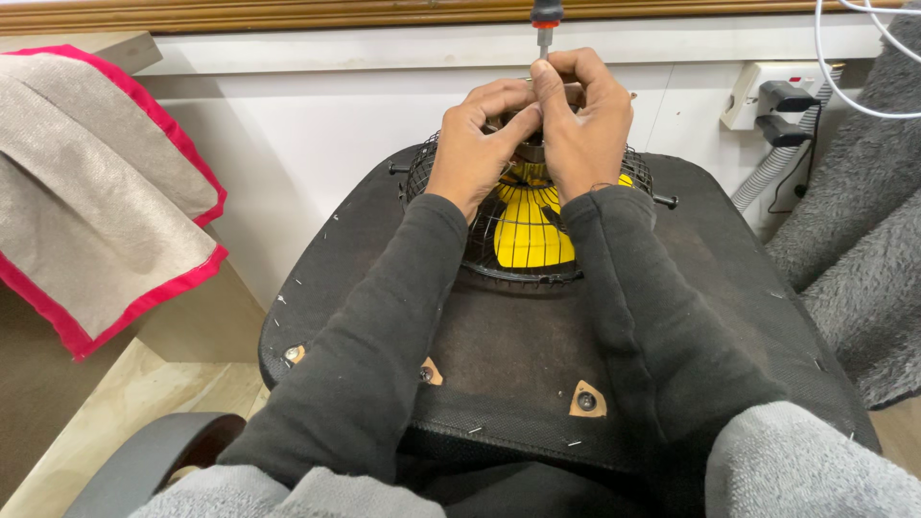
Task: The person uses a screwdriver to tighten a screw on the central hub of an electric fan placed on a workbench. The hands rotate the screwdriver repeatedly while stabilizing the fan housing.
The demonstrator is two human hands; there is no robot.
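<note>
At twelve o'clock in our view, above the upturned black chair seat [384, 278], we see both hands bunched together over a small fan [530, 225] with yellow blades inside a black wire cage. Our left hand [477, 139] curls over the cage top at about eleven o'clock, fingers bent and thumb pressed against the other hand. Our right hand [582, 120] closes around the lower shaft of a screwdriver [546, 21], whose dark handle with a red band rises upright toward the white wall; its tip is hidden behind the fingers. The fan rests on the far part of the seat, its cage touching the fabric. At nine o'clock a grey cloth with pink edging [96, 192] drapes, and at two o'clock a wall socket [772, 96] holds black plugs.
</note>
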